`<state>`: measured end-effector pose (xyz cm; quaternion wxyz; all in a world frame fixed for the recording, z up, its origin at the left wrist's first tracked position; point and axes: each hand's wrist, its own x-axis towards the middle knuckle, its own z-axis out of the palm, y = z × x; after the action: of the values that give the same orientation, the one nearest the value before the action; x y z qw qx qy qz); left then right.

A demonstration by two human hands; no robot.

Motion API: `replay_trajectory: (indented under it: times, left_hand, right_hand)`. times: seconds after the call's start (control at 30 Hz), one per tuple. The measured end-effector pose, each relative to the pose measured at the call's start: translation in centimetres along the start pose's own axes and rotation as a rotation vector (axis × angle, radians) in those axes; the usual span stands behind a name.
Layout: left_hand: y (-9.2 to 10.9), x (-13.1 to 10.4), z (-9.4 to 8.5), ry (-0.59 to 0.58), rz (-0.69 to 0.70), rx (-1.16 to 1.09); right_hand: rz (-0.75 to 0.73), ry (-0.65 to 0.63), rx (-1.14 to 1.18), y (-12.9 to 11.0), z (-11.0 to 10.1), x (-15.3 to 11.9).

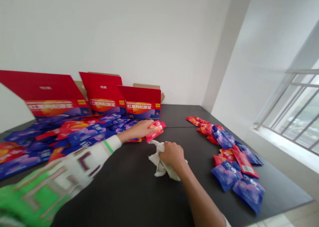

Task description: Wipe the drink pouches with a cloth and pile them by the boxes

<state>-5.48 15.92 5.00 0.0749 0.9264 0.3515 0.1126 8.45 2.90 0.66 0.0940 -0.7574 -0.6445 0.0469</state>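
While your L hand [142, 129] is holding a red pouch [156, 130] in a narrow grip above the table [119, 193], your R hand [171, 153] is clutching a bunched white cloth [157, 162] just below; can't tell if cloth & pouch are touching. Work's looking part done: some red & blue pouches [227, 174] are lying at R, but a bigger mixed heap [86, 134] is apparently waiting at L, by 3 red boxes [142, 102]. Your L hand is hiding the pouch's near end; your L sleeve [91, 164] is blurring & covering some heap; box insides aren't showing.
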Motion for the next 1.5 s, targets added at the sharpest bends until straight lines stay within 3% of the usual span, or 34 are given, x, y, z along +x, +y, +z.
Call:
replay_trajectory:
  times: [0.07, 0.13, 0.2, 0.3, 0.37, 0.5, 0.63, 0.8, 0.93, 1.1, 1.23, 1.37, 1.5]
  left_hand:
    - [-1.8, -3.9, 0.5, 0.027, -0.072, -0.023]
    - [-2.7, -7.6, 2.1, 0.033, -0.127, -0.113]
    - [-2.7, -10.3, 4.1, 0.048, -0.169, -0.193]
    - [-1.9, -12.2, 6.1, 0.067, -0.203, -0.242]
    - [-1.4, -12.5, 6.3, 0.047, -0.193, -0.25]
    - [-1.2, -12.5, 5.9, 0.017, -0.17, -0.25]
    - [-1.6, -12.4, 6.0, 0.01, -0.142, -0.263]
    - [-1.9, -12.4, 6.2, 0.009, -0.111, -0.247]
    - [-1.7, -12.3, 6.0, 0.006, -0.092, -0.261]
    - [-1.3, -12.5, 5.3, -0.018, -0.095, -0.179]
    - [-1.2, -13.1, 4.4, -0.04, -0.107, -0.139]
    - [-1.4, -13.3, 4.0, -0.042, -0.097, -0.161]
    - [-1.4, -13.1, 4.7, -0.004, -0.104, -0.207]
  right_hand:
    - [0.097, 0.058, 0.031, 0.1, -0.4, 0.1]
    - [0.133, 0.119, 0.08, -0.4, -0.5, -0.1]
    - [0.029, 0.125, 0.121, -1.5, 0.0, -0.5]
    - [-0.281, 0.029, 0.112, -3.7, 1.2, -1.4]
    - [-0.347, 0.004, 0.049, -4.6, 1.8, -1.8]
    - [-0.139, 0.045, -0.051, -4.7, 1.9, -1.9]
    - [-0.353, 0.042, -0.017, -4.9, 2.1, -1.9]
    - [-0.165, 0.055, -0.063, -5.4, 2.4, -1.7]
    - [-0.327, 0.056, -0.003, -5.9, 2.8, -1.9]
    - [-0.045, 0.058, 0.031, -4.0, 2.8, -0.7]
    - [0.056, 0.016, 0.314, -1.2, 1.3, 0.6]
    - [0.032, 0.031, 0.523, -0.5, -0.2, 0.3]
    - [-0.125, 0.037, 0.462, -3.3, 0.7, -1.4]
